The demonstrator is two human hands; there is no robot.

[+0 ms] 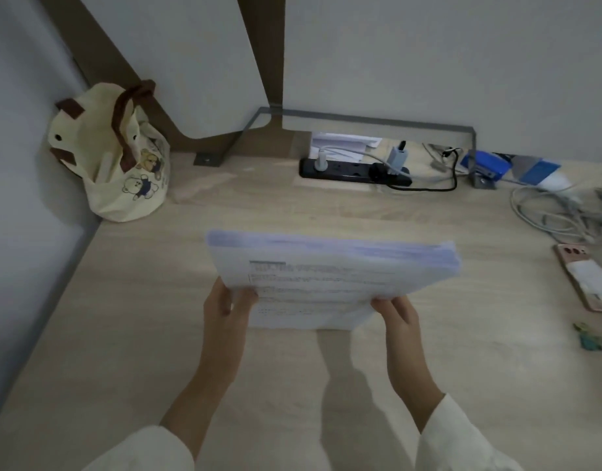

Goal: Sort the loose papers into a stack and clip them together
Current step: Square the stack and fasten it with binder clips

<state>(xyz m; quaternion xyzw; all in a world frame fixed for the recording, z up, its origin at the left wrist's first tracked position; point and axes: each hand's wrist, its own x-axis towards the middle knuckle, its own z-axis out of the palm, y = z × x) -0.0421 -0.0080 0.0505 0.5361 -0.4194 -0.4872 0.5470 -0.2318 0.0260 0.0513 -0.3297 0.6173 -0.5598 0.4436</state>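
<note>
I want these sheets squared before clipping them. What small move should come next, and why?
Probably tap the paper stack on the desk to even its edges. The left hand and right hand hold its near corners above the desk, and the far edge looks staggered, though blurred.

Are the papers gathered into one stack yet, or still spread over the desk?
Gathered: the papers form one thick stack, held above the desk by the left hand and right hand. No clip shows on it.
</note>
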